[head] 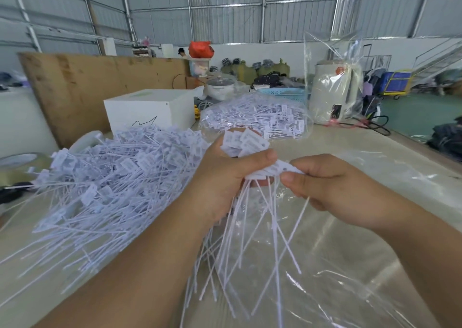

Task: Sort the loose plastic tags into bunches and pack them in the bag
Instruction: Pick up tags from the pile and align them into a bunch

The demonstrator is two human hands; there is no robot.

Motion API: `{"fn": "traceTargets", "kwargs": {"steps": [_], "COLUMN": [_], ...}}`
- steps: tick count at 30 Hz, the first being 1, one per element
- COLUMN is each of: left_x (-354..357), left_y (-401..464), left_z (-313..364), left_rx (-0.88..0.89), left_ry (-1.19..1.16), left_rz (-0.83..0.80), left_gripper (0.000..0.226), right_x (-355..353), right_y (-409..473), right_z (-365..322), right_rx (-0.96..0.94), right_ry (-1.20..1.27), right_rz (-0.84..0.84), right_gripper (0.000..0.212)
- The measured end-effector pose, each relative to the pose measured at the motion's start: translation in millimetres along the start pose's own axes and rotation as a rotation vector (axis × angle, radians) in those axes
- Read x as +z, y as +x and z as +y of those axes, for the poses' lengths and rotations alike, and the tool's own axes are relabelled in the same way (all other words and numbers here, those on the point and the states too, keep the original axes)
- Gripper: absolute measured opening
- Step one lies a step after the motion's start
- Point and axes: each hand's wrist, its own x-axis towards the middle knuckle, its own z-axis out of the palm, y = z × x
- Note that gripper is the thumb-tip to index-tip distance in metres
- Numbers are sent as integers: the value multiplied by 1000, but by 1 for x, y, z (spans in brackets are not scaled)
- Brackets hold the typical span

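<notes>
A big heap of loose white plastic tags (105, 177) with long thin tails lies on the table at the left. My left hand (225, 175) grips a bunch of tags (243, 141) by their flat heads, and the tails hang down toward me. My right hand (332, 182) pinches one tag head (287, 169) at the right side of that bunch. Behind the hands lies a clear bag (255, 117) filled with tags. Clear plastic film (337, 265) is spread on the table under my right forearm.
A white box (150, 110) stands behind the heap, with a brown board (87, 82) leaning behind it. A white kettle in a clear bag (332, 87), a blue basket (287, 95) and black cables (375, 125) are at the back right. A tape roll (20, 162) sits far left.
</notes>
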Motion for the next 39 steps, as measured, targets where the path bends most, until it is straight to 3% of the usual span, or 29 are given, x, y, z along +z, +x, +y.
{"fn": "traceTargets", "kwargs": {"steps": [11,16,18,21,24,26,27,29,31,36,39], "left_x": [5,11,12,12,10,9,8,8,10,19,21], "left_y": [-4,-7,-6,-4,-3,-3,-3,-2,-1,-6,-6], "left_z": [-2,-9,-12,-13,-16,-15,-13,-10,-12,-15,-17], "left_rx": [-62,-55,-46,-29,-15,-29,-25,-9,5,39,22], "left_ry": [42,101,103,74,45,12,2,30,110,197,149], "left_rz": [-4,-21,19,89,214,293,324,340,274,195,166], "left_gripper": [55,40,34,16,12,14,15,18,16,17,5], "right_x": [-4,-1,2,15,20,12,11,21,32,32,35], "right_y": [3,2,0,2,14,18,16,6,4,11,12], "right_z": [9,8,4,0,-6,-8,-9,-8,-6,-1,2], "right_rx": [27,40,34,-1,-55,-40,-35,-37,-99,-99,-55], "right_ry": [26,51,52,-33,-114,116,189,160,198,242,354], "right_rz": [-101,-133,-118,86,530,691,653,412,257,373,443], "right_gripper": [31,42,32,46,47,42,40,28,12,18,24]}}
